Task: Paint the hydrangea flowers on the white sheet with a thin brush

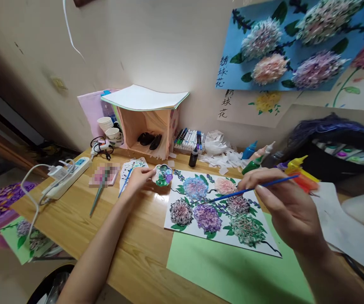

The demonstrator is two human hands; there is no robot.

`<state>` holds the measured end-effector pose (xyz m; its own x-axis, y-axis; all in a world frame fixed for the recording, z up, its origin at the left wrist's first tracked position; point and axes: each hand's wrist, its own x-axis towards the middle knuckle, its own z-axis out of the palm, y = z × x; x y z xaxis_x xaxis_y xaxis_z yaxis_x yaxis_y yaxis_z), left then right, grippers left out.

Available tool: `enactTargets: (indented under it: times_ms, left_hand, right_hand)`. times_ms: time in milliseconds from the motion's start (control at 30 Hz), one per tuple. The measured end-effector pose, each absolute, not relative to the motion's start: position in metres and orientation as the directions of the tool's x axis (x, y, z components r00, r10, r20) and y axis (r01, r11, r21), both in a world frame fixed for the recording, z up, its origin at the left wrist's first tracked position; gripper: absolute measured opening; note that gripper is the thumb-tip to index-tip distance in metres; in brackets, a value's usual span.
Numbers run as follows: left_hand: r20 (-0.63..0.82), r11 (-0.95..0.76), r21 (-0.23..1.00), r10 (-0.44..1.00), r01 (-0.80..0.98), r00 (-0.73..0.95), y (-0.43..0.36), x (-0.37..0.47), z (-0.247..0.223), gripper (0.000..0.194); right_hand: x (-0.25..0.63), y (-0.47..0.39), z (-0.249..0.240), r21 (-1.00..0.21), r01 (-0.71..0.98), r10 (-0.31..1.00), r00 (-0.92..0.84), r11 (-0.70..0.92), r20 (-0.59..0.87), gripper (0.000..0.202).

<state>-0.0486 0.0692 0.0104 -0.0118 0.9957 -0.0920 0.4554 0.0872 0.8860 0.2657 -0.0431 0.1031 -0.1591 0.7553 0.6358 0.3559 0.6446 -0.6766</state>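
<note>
Indoors, our right hand (281, 202) holds a blue paintbrush (254, 189), fingers clamped on its handle, above a flower picture (190, 234) on the table (137, 253), while our left fingers (148, 172) pinch the rim of a paint-filled palette (163, 175) beside it.

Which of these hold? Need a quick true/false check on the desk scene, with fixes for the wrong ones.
1. The right hand holds a blue brush over the flower picture. True.
2. The left hand is on the stacked paper cups. False: its fingers are at the edge of the paint palette.
3. The green sheet lies partly under the flower picture. True.
4. The black bottle lies on its side. False: it stands upright.
5. The power strip is left of the paint palette. True.
</note>
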Motion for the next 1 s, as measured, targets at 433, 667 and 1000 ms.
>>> enactTargets:
  times_ms: [433, 667, 1000]
  left_hand:
    - [-0.204, 0.201, 0.979, 0.975, 0.038, 0.087, 0.022, 0.002, 0.018, 0.038]
    - [-0.261, 0.265, 0.964, 0.958, -0.016, 0.118, 0.023, 0.003, 0.02, 0.03]
    - [-0.281, 0.285, 0.958, 0.951, -0.017, 0.126, 0.023, 0.004, 0.016, 0.027]
  right_hand:
    - [0.232, -0.035, 0.064, -0.485, 0.473, 0.674, -0.446, 0.736, 0.588, 0.024]
    - [0.231, -0.031, 0.058, -0.452, 0.498, 0.669, -0.477, 0.74, 0.57, 0.023]
    - [0.229, -0.03, 0.059, -0.461, 0.525, 0.695, -0.465, 0.715, 0.548, 0.022]
